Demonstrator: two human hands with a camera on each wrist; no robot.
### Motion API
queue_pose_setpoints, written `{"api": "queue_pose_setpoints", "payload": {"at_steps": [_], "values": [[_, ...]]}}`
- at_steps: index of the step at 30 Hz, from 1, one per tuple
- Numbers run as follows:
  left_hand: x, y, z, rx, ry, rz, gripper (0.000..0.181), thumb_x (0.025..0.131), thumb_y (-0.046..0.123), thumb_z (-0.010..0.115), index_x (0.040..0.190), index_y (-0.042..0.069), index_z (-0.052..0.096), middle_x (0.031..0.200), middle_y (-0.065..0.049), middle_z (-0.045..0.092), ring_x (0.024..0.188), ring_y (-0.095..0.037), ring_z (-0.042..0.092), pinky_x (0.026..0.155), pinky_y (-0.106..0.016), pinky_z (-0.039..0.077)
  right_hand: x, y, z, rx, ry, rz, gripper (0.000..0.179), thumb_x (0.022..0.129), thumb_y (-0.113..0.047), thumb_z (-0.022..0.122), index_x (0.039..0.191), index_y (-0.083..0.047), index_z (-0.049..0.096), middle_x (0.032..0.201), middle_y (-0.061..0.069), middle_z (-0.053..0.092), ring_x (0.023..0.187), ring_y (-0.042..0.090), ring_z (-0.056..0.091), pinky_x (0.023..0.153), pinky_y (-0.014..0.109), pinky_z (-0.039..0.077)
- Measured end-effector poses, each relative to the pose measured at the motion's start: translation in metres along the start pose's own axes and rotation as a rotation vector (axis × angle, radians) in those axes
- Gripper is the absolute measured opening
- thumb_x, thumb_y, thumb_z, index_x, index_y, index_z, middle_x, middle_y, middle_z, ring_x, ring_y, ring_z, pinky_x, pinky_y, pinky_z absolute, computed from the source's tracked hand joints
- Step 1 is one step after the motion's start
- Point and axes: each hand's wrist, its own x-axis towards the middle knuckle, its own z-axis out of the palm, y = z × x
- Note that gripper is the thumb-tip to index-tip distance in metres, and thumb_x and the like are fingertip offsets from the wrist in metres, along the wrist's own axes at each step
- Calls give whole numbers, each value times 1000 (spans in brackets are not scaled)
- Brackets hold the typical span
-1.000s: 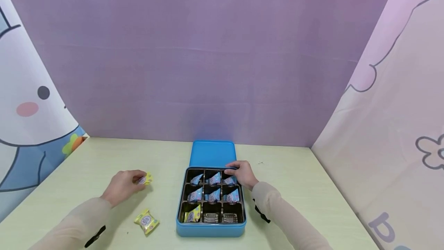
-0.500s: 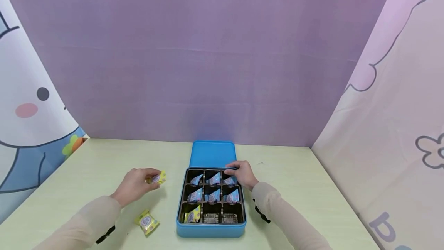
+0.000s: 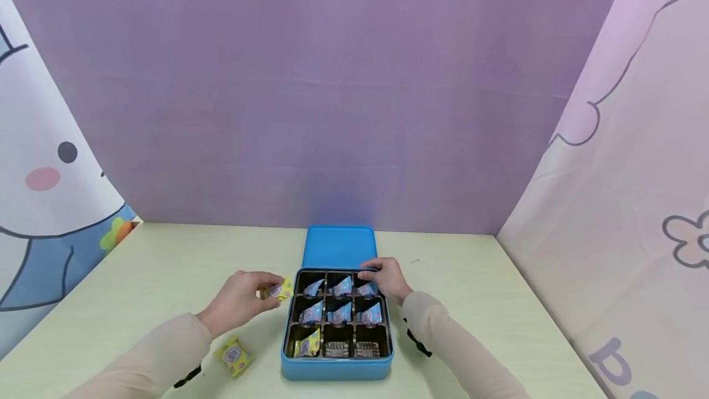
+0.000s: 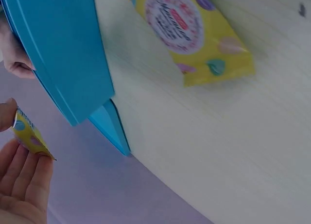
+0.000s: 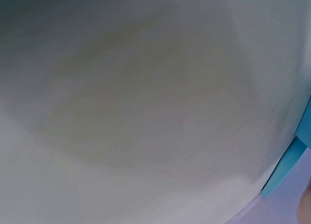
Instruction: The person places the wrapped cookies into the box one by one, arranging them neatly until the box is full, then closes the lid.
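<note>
My left hand (image 3: 238, 300) pinches a yellow wrapped candy (image 3: 279, 289) between thumb and fingertips, in the air just left of the blue box (image 3: 338, 369). The left wrist view shows that candy (image 4: 30, 131) held on edge. At the box's far right corner, my right hand (image 3: 389, 279) grips the rim. Inside, a dark divided tray bears several blue-wrapped candies (image 3: 340, 313) in its back and middle rows. Another yellow candy (image 3: 307, 345) sits in the front left compartment. The other two front compartments show a grey patterned surface.
A further yellow wrapped candy (image 3: 235, 357) lies on the pale table (image 3: 443, 325), left of the box and near the left forearm. The blue lid (image 3: 340, 246) is open behind the box. A purple backdrop (image 3: 332, 109) stands at the table's back, with printed panels on both sides.
My left hand has moved right with the yellow candy, from well left of the box to close beside its left edge. The right hand and the box have stayed put.
</note>
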Motion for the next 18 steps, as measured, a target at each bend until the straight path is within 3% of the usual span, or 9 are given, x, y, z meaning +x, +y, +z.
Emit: {"api": "queue_pose_setpoints", "payload": {"at_steps": [5,12,18], "values": [[-1,7,3,-21,-16,24,34,74,12,74,108,9,67,95,1,69,84,-12,63,71,-31,53,0,0,-1,-10,-3,-47,23,84,-19,66,103,-6,70,107,12,65,98,24,61,76,33,55],[1,11,13,-74,-1,32,36,73,9,75,109,10,67,98,1,68,87,-13,63,74,-33,54,1,-1,0,-17,9,29,21,84,-13,65,104,-7,69,110,12,64,103,28,60,79,33,54],[2,13,20,-105,20,64,38,74,12,75,111,12,66,99,2,68,85,-10,61,73,-33,53,2,0,-1,-16,5,43,22,84,-13,65,105,-7,69,111,12,64,102,26,60,79,32,54]]}}
